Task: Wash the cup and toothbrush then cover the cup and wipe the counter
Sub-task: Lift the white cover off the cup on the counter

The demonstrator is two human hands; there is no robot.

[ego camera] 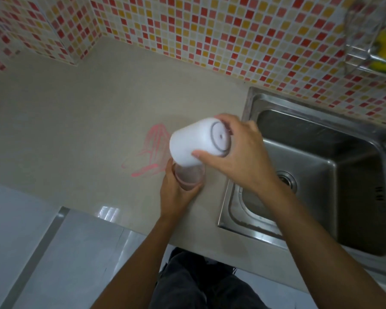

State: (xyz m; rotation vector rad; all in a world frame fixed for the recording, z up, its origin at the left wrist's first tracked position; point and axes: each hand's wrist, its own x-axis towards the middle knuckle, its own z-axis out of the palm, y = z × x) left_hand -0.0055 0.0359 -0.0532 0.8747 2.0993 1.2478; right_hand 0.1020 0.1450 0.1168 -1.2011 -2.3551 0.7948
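Covering step. My left hand (176,192) grips the clear cup (188,175) low on its wall, holding it upright at the beige counter (76,119), near the front edge and just left of the steel sink (321,163); whether its base rests on the surface I cannot tell. My right hand (243,157) grasps the white cover (194,141) by its closed end. The cover is inverted and tilted, its open mouth at the cup's rim. Likely failures: the tilted mouth may catch one side of the rim and seat askew, or tip the cup if my lower grip slackens; if the plastic is wet, either piece could slip. The pink smear (152,150) lies just left of and beyond the cup, so a dropped cover could land in it. The toothbrush is not in view.
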